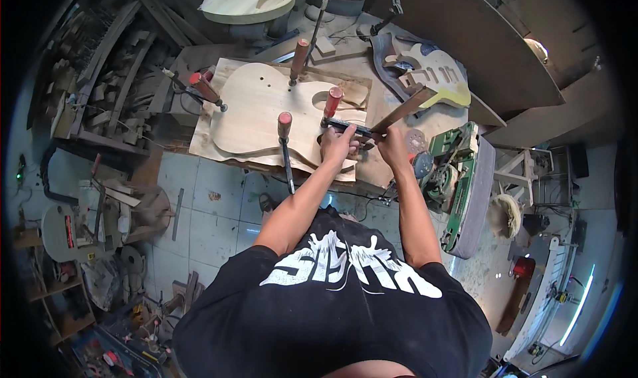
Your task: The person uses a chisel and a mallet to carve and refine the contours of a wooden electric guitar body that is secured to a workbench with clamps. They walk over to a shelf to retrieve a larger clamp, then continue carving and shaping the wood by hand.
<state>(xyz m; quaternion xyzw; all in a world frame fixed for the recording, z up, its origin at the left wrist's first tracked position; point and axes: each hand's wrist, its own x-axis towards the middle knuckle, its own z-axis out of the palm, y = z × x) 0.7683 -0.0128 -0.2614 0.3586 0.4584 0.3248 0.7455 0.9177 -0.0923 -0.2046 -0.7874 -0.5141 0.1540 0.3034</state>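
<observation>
A pale wooden guitar body (256,112) lies on a thin wooden board (205,137) on the bench, with several red-handled clamps standing along its edges. At the body's right side, my left hand (339,145) is closed around the dark bar of a bar clamp (334,101). My right hand (393,146) is closed at the far end of that bar, by the lower end of a brown wooden strip (407,107) that slants up to the right. The fingers partly hide what the right hand grips. Another clamp (285,126) hangs over the near edge, left of my hands.
A second guitar body (432,79) with cut-outs lies at the back right, another (249,0) at the far edge. A green belt sander (458,192) stands close to my right arm. Wood pieces fill a rack (106,79) at left. Tiled floor (206,185) shows below the bench.
</observation>
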